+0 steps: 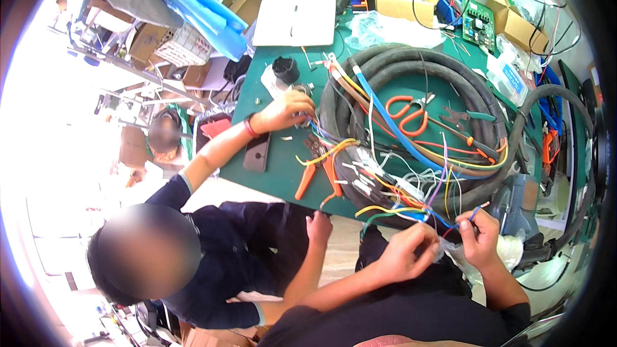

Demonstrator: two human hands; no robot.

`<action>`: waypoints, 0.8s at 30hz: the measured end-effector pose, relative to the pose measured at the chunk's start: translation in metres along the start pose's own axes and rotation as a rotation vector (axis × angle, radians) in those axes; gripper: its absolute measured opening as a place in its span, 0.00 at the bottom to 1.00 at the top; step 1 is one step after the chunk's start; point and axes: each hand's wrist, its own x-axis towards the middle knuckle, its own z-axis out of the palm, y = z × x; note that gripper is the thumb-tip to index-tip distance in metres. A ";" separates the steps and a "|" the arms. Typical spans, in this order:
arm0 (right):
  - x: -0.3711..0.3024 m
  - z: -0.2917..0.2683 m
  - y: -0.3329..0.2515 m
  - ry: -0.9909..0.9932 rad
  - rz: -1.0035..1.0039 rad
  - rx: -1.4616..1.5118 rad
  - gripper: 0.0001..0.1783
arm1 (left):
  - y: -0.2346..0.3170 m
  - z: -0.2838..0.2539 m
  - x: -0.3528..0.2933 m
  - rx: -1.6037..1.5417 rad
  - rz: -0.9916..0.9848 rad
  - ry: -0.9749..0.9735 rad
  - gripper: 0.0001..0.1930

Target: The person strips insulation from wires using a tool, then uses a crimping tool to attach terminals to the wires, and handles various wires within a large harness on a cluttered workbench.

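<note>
Right hand (479, 239) pinching blue wire (475, 213) between thumb and finger, short end poking up past fingertips. From there wire runs leftward, toward coloured wire bundle (421, 207) at near edge of table (270, 183). Left hand (411, 252) nearer bundle, just below it, fingers curled; cannot tell whether gripping anything. Wire thin, bright blue, bent, tip paler.
</note>
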 end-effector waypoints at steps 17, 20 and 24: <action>0.007 0.013 -0.005 0.103 0.091 -0.042 0.09 | -0.008 -0.039 0.013 -0.024 -0.115 -0.116 0.05; 0.007 0.013 -0.005 0.116 0.074 -0.050 0.08 | -0.004 -0.040 0.017 -0.033 -0.128 -0.153 0.06; 0.008 0.013 -0.004 0.123 0.082 -0.047 0.08 | -0.001 -0.041 0.022 -0.085 -0.161 -0.180 0.06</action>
